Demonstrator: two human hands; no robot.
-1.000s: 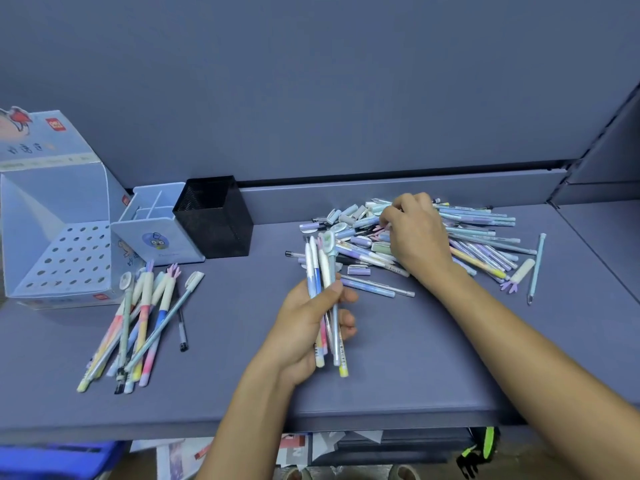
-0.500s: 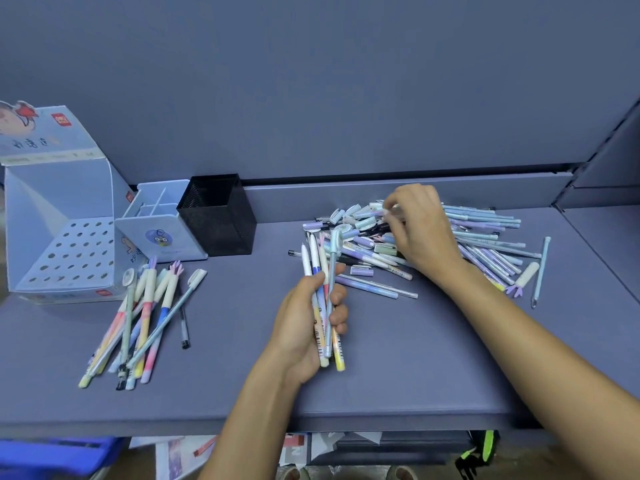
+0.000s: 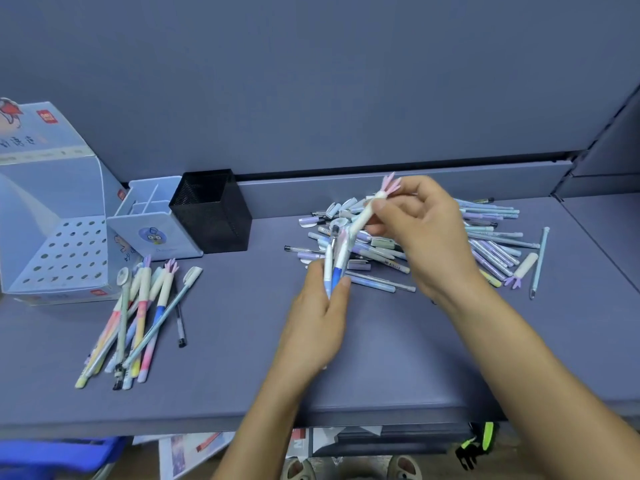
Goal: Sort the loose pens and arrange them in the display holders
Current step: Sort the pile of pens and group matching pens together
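Note:
A loose heap of pastel pens (image 3: pixel 485 240) lies on the grey shelf at the centre right. My left hand (image 3: pixel 317 323) grips a bundle of pens (image 3: pixel 334 261) upright near the heap's front edge. My right hand (image 3: pixel 419 230) pinches a white pen with a pink flower top (image 3: pixel 372 207) and holds it tilted over the heap, its lower end by the bundle. A sorted group of pens (image 3: pixel 138 317) lies at the left. Three holders stand at the back left: a perforated display box (image 3: pixel 52 247), a light blue divided holder (image 3: pixel 152 223) and a black mesh cup (image 3: pixel 211 213).
The shelf (image 3: pixel 381 358) has a raised back lip and a front edge near my forearms. A single light blue pen (image 3: pixel 539 261) and a white flower-topped pen (image 3: pixel 523 270) lie at the heap's right side. A blue bin (image 3: pixel 52 455) and papers sit below the shelf.
My right hand has lifted a flower-topped pen out of the heap and brought it toward the bundle. My left hand has turned, its back now facing up, and moved the bundle closer to the heap.

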